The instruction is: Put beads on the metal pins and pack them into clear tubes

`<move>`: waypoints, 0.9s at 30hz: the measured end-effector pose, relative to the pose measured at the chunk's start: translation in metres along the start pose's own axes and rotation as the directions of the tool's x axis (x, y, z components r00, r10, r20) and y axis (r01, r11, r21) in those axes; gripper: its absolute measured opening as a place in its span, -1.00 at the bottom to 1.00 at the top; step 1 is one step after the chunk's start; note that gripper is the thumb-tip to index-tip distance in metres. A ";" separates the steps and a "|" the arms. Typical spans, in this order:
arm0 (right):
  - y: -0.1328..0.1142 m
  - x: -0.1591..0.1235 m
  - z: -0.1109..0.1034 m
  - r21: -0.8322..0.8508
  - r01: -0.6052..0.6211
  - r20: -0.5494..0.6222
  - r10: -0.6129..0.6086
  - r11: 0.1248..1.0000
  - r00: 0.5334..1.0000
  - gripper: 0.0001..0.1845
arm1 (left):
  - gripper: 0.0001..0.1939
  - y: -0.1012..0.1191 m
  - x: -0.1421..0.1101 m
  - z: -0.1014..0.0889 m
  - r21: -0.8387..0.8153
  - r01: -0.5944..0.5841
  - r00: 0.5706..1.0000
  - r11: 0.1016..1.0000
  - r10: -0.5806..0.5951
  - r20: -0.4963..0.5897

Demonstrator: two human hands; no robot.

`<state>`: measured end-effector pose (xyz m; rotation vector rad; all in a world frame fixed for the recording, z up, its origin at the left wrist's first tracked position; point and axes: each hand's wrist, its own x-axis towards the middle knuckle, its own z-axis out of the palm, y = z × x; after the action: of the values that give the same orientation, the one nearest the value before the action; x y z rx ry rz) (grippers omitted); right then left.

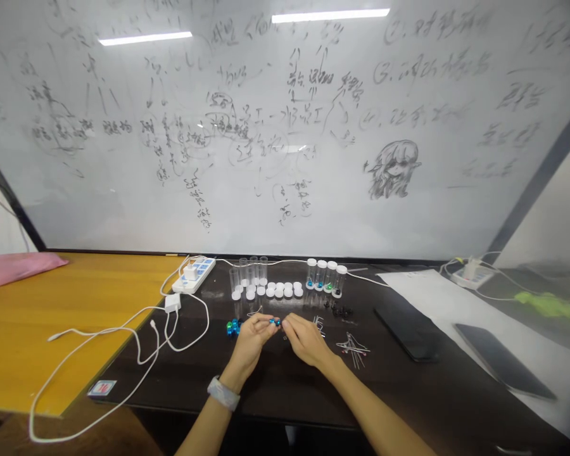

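Observation:
My left hand (251, 335) and my right hand (306, 339) meet over the dark table (275, 386), fingertips pinched together on small blue beads (274, 322) between them. More blue and green beads (232, 327) lie just left of my left hand. Thin metal pins (354, 347) lie to the right of my right hand. Behind the hands stand empty clear vials (251, 273), a row of white caps (278, 290), and capped vials with coloured beads (325, 275). A few black beads (341, 311) sit near them.
A white power strip (194, 273) with a charger and long white cables (137, 335) lies left, partly on the orange table (52, 316). Two dark phones (406, 329) (501, 361) lie right, one on white paper. A pink cloth (14, 266) is far left. A whiteboard stands behind.

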<state>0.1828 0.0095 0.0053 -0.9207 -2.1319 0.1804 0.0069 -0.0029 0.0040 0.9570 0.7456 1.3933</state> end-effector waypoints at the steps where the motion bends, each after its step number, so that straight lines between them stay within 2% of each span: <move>1: 0.000 0.000 -0.001 0.002 -0.004 0.000 0.005 1.000 1.000 -0.68 | -0.63 0.000 0.000 0.000 -0.001 -0.001 1.000 1.000 0.001 -0.003; 5: -0.001 -0.001 -0.004 0.022 -0.017 -0.015 0.017 1.000 1.000 -0.88 | -0.63 0.001 0.001 0.000 -0.011 0.004 1.000 1.000 -0.004 -0.008; 8: -0.002 -0.001 -0.004 0.001 0.001 -0.008 0.000 1.000 1.000 -0.88 | -0.62 -0.001 0.001 -0.001 -0.012 0.003 1.000 1.000 -0.003 -0.001; 11: -0.001 0.000 -0.003 -0.010 0.008 0.002 -0.007 1.000 1.000 -0.78 | -0.64 -0.001 0.001 -0.001 -0.008 0.002 1.000 1.000 -0.002 0.004; 15: 0.000 -0.001 -0.005 0.003 -0.012 0.007 0.012 1.000 1.000 -0.90 | -0.64 0.001 0.000 0.000 -0.014 0.010 1.000 1.000 -0.010 -0.007; 19: -0.001 -0.001 -0.005 -0.019 0.006 0.003 -0.006 1.000 1.000 -0.90 | -0.64 0.002 0.000 0.001 -0.016 0.008 1.000 1.000 -0.008 -0.005; 23: 0.000 0.000 -0.003 -0.023 0.015 0.012 -0.015 1.000 1.000 -0.81 | -0.64 0.001 0.000 0.001 -0.019 0.008 1.000 1.000 -0.008 0.003; 27: 0.000 -0.001 -0.006 -0.021 0.001 0.008 -0.001 1.000 1.000 -0.87 | -0.64 0.001 0.000 0.000 -0.021 0.006 1.000 1.000 -0.006 0.004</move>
<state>0.1875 0.0077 0.0084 -0.9325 -2.1457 0.1612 0.0069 -0.0025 0.0046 0.9398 0.7292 1.3910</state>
